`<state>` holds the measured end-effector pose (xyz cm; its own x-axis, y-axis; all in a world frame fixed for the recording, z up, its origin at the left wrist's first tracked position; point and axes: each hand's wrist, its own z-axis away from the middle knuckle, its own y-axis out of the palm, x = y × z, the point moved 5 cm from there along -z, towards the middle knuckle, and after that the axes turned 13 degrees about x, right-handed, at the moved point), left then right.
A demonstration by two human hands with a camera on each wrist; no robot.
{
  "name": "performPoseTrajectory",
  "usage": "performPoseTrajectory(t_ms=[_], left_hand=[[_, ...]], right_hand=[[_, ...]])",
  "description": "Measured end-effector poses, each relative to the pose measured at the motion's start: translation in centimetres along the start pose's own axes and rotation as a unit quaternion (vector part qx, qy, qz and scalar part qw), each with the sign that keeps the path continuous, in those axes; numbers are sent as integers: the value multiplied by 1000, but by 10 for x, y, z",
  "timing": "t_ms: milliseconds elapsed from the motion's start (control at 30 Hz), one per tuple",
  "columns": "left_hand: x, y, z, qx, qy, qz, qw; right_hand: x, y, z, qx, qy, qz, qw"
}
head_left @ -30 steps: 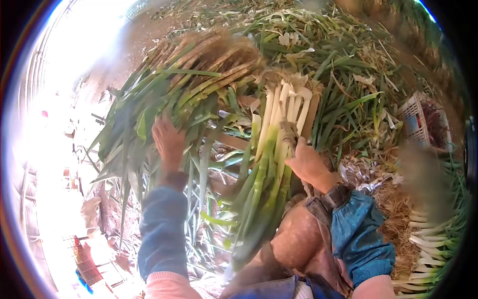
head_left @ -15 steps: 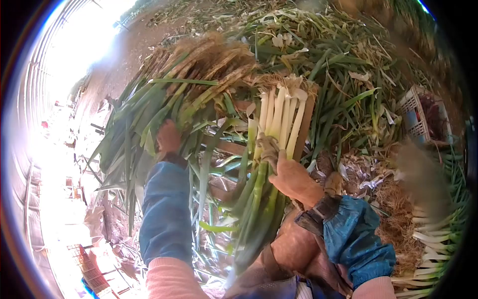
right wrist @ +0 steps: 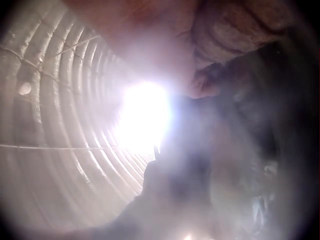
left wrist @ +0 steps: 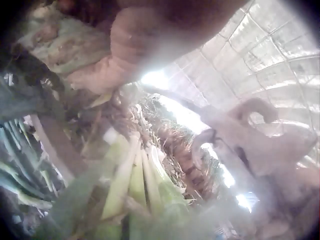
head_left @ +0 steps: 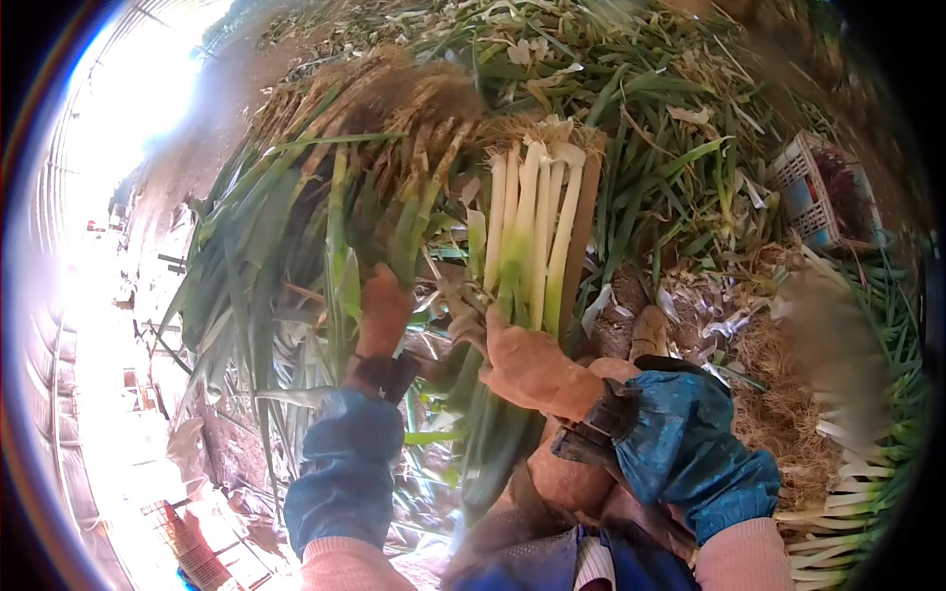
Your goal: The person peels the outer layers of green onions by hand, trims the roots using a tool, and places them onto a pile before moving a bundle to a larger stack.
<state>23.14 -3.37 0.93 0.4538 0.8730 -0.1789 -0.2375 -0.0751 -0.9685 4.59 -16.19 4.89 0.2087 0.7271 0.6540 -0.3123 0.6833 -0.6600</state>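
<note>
My left hand grips unpeeled green onions with muddy roots, at the near side of a large heap. In the left wrist view its thumb curls close by a soil-marked stalk. My right hand holds a dirty air blow gun; its thin nozzle, hook and trigger show in the left wrist view. The gun is just left of a row of peeled green onions, white shafts away from me, leaves toward my lap. Blur and glare fill most of the right wrist view.
The peeled row lies along a wooden board. Stripped leaves cover the ground beyond. A white crate stands at the right, and more peeled green onions lie lined up below it. My knee is close under the right arm.
My left hand has moved right and toward me from the leafy heap, now with stalks in its grip. My right hand has swung the blow gun left, off the white shafts.
</note>
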Motion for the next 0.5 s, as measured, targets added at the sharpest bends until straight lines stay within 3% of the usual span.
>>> performPoseTrajectory(t_ms=[167, 300, 400, 433, 500], left_hand=[[-51, 8, 58, 135, -4, 53, 989], [-40, 75, 81, 188, -13, 63, 980], [-56, 30, 80, 235, 15, -25, 972], [-57, 14, 77, 220, 43, 14, 974], [-57, 6, 61, 57, 112, 49, 991]], right_hand=[[-30, -4, -22, -38, 54, -12, 998], [-27, -10, -3, -46, 38, -11, 998], [-38, 5, 1, -25, 34, -24, 999], [-41, 7, 2, -15, 35, -23, 999], [-44, 2, 5, -43, 28, -27, 998]])
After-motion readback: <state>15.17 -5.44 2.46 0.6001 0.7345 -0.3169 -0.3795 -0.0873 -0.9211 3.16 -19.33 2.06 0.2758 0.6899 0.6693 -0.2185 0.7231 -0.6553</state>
